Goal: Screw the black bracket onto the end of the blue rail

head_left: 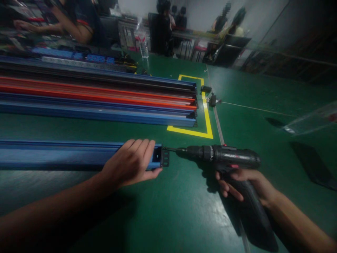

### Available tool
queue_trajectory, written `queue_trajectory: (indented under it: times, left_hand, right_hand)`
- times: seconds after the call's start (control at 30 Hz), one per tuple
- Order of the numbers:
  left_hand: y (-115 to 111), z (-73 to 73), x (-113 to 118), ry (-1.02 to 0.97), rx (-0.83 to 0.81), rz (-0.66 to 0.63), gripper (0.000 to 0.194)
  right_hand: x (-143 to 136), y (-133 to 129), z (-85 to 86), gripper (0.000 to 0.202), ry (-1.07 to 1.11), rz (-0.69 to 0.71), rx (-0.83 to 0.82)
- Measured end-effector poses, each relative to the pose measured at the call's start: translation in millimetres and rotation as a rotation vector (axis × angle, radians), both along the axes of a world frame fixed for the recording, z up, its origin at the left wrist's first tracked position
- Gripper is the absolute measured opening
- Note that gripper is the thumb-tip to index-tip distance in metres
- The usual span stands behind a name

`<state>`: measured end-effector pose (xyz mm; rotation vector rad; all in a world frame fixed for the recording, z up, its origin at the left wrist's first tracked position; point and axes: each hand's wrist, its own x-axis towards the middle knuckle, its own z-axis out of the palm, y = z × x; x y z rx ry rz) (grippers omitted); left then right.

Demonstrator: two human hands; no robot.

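Observation:
A long blue profile (60, 156) lies across the green table, with a black slotted end piece (165, 157) at its right end. My left hand (131, 161) is wrapped over the profile near that end, fingers on top and thumb along the near side. In my right hand (237, 181) is a black power drill (231, 156), held by its handle and pointing left. The drill's bit reaches the upper part of the end piece; whether a screw sits at its tip is too small to tell.
Blue, black and red profiles (105, 95) lie behind, their ends inside yellow tape (207, 119). Small black parts (212, 100) sit beside it. Bottles stand at the back (144, 47) and lie at right (313, 119), near a dark flat object (314, 163). People sit beyond.

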<state>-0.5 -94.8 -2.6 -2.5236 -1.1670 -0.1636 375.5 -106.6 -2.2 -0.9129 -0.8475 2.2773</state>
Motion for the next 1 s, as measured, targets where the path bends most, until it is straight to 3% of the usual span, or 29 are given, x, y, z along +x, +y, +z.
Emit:
queue_trajectory:
  times: [1.0]
  left_hand:
    - [-0.3, 3.8, 2.3, 0.027, -0.019, 0.023, 0.068]
  right_hand:
    - [-0.6, 1.1, 1.2, 0.034, 0.001, 0.022, 0.029]
